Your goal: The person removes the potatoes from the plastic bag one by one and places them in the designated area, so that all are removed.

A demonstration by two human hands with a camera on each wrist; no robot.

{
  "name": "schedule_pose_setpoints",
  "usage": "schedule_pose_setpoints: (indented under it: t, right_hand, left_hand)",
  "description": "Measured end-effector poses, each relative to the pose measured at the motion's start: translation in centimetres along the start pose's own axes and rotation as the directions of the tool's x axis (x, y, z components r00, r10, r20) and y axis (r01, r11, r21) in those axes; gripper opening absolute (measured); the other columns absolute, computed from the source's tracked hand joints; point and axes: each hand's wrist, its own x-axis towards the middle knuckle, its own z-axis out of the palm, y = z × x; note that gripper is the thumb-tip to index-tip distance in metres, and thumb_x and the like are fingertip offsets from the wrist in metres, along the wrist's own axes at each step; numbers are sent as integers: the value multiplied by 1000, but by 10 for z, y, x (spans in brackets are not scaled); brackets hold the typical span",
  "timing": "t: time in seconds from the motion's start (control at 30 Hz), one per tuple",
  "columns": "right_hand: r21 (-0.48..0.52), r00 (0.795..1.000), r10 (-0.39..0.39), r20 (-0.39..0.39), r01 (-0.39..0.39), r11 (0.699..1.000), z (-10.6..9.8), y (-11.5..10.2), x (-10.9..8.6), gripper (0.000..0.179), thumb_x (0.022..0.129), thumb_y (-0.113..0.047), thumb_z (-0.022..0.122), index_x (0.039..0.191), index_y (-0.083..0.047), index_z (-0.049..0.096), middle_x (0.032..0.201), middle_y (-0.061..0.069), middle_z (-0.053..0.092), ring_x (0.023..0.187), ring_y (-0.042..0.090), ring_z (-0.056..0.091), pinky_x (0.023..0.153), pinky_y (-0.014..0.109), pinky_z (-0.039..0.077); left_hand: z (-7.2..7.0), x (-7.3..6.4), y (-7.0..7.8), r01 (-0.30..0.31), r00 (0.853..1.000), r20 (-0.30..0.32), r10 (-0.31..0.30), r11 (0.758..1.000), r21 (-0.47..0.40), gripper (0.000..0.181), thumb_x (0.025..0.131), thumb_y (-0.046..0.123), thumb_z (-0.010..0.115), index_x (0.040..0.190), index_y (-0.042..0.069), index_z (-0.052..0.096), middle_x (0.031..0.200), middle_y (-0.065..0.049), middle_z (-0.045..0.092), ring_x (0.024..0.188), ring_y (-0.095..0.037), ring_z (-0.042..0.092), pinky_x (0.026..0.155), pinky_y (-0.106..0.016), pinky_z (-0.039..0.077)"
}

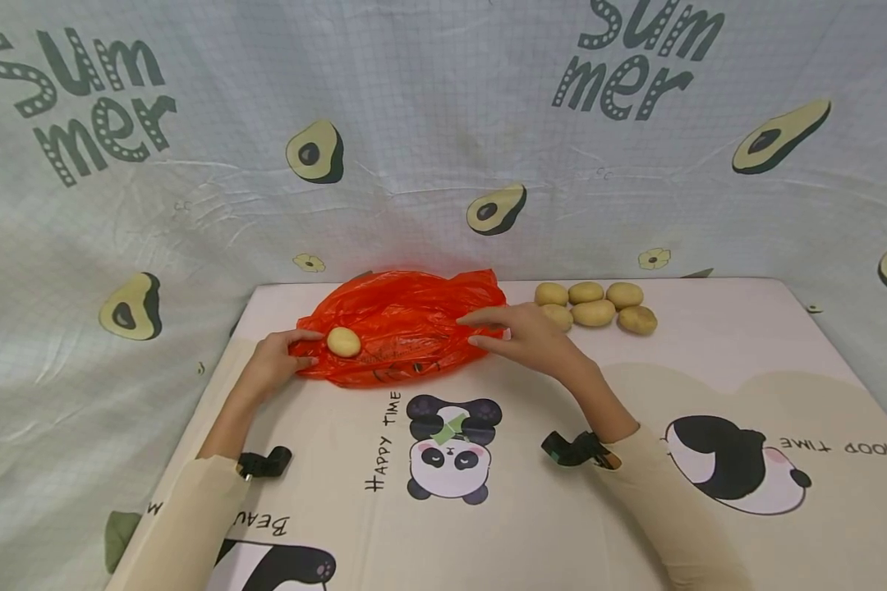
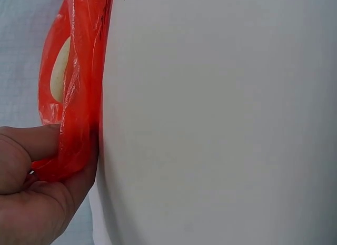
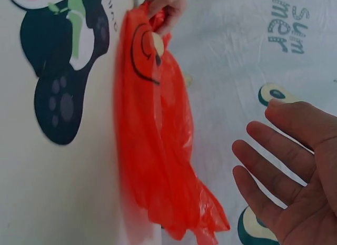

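Note:
A crumpled red plastic bag (image 1: 406, 328) lies on its side at the back left of the table. One pale potato (image 1: 343, 341) sits at its left end, partly visible through the bag's opening in the left wrist view. My left hand (image 1: 272, 361) pinches the bag's left edge, with thumb (image 2: 39, 142) on one side and fingers below. At the bag's right end hovers my right hand (image 1: 535, 338), holding nothing. Its fingers (image 3: 279, 187) are spread and stand apart from the bag in the right wrist view.
Several potatoes (image 1: 594, 313) stand in two rows at the back right, just beyond my right hand. The table (image 1: 532, 525) has a panda-print cover. A curtain (image 1: 414, 164) with avocado prints hangs behind its back edge.

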Motion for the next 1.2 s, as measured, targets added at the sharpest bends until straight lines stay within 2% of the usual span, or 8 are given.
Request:
schedule_pose_setpoints:
  t: [0.13, 0.27, 0.43, 0.67, 0.87, 1.2]
  right_hand:
    - [61, 1000, 2, 12, -3, 998, 4, -7, 8, 30, 89, -30, 66, 118, -23, 67, 112, -5, 68, 103, 17, 63, 85, 35, 53]
    - [112, 1000, -22, 14, 21, 993, 10, -12, 16, 29, 89, -28, 66, 117, -22, 68, 112, -9, 68, 106, 10, 61, 89, 30, 50]
    - [123, 999, -51, 9, 49, 991, 20, -15, 27, 29, 89, -26, 67, 117, -20, 68, 111, -9, 68, 104, 6, 60, 88, 26, 50]
    - [139, 996, -88, 15, 86, 987, 31, -18, 44, 28, 89, -25, 67, 116, -15, 69, 110, -1, 69, 99, 8, 61, 82, 24, 51]
    - [156, 995, -89, 43, 81, 984, 45, -22, 57, 27, 89, -25, 67, 115, -18, 69, 108, -7, 69, 93, 7, 60, 81, 22, 50]
    - [206, 988, -86, 128, 59, 977, 66, -32, 87, 31, 89, -24, 67, 119, -17, 67, 112, -6, 67, 107, 11, 59, 92, 27, 49]
  left_hand:
    - [0, -1, 2, -1, 1000, 0, 1, 1000, 6, 41, 90, 6, 61, 131, 6, 55, 142, -20, 41, 121, -37, 39, 94, -46, 47]
    - [0, -2, 2, -6, 1000, 5, 6, 1000, 5, 42, 91, 7, 61, 132, 5, 54, 141, -21, 42, 118, -36, 41, 90, -42, 49]
    - [-1, -3, 4, -2, 1000, 10, 2, 1000, -4, 41, 91, 7, 60, 132, 5, 54, 141, -21, 42, 117, -36, 40, 89, -40, 49]
    - [-3, -2, 2, -1, 1000, 23, 2, 999, -40, 39, 92, 9, 58, 131, 4, 54, 143, -21, 39, 129, -40, 33, 104, -52, 36]
    - [-2, -3, 3, 23, 999, 32, -21, 998, -60, 39, 93, 12, 59, 131, 6, 55, 146, -21, 37, 133, -40, 29, 107, -54, 31]
    - [-3, -3, 9, 28, 999, 22, -27, 997, -76, 38, 92, 13, 59, 130, 7, 56, 145, -20, 37, 133, -39, 30, 107, -53, 33]
